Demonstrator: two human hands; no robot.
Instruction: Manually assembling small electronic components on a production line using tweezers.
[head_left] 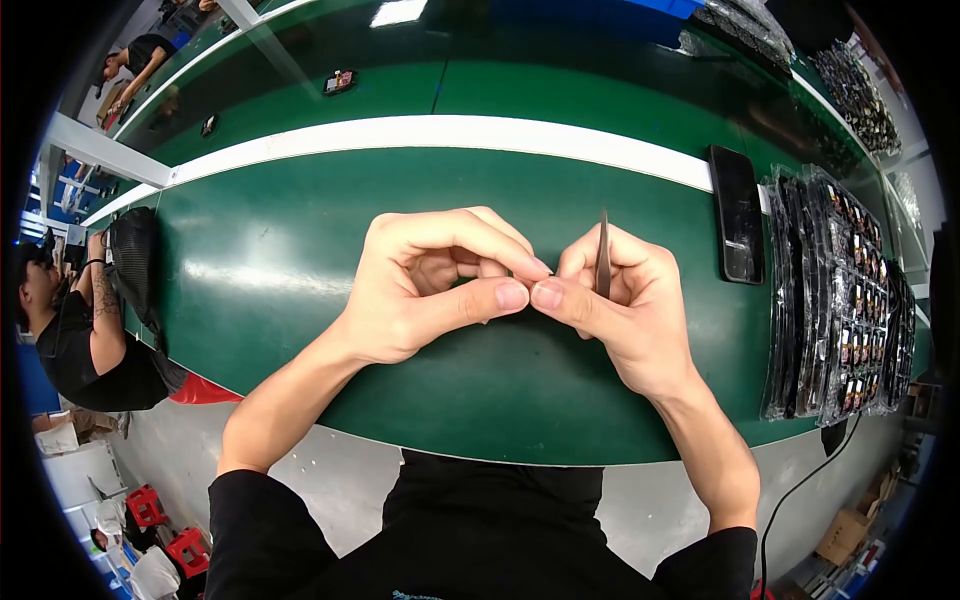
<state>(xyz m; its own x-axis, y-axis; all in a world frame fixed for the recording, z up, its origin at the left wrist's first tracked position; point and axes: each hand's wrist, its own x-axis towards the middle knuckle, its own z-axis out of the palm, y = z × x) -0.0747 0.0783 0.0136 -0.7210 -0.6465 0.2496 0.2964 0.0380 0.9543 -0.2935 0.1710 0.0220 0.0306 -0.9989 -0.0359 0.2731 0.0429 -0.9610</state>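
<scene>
pinching narrow with left hand (415, 312), too tiny to tell on what | pinching narrow with right hand (640, 320) too, thumb right by left thumb | also gripping dark tweezers (603, 262) in right fingers, tip pointing away, over green table (250, 230)

The person wears a black top (470, 570) with loose short sleeves: the left sleeve (265, 535), lower left of the frame, and the right sleeve (712, 568), lower right, both end near the elbow, leaving the forearms bare. A small light blue print (415, 596) meets the bottom edge. Black, softly creased lower clothing (490, 492) shows at lower centre. Both thumbnails look short and rounded.
</scene>
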